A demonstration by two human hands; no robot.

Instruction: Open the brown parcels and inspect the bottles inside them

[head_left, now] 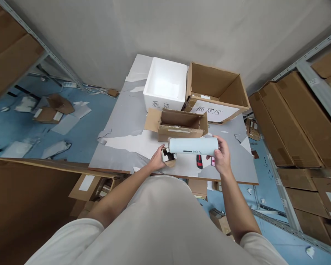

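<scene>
A pale blue cylinder (193, 146) marked "NICE" lies level above the front of the table, its right end held in my right hand (222, 155). My left hand (157, 159) is closed on a small open box (169, 157) with a dark inside, just below the cylinder's left end. Behind the cylinder stands a narrow open cardboard box (180, 129) with its left flap out. On the table below the cylinder are a red and black cutter (199, 161) and, beside my right hand, a pink-edged object (213, 161), partly hidden.
A white foam box (165, 84) and a large open carton (216, 90) with handwritten labels stand at the back of the table (121, 125). Shelves of cartons (300, 121) rise at the right. Cardboard scraps (53, 108) lie on the floor at left.
</scene>
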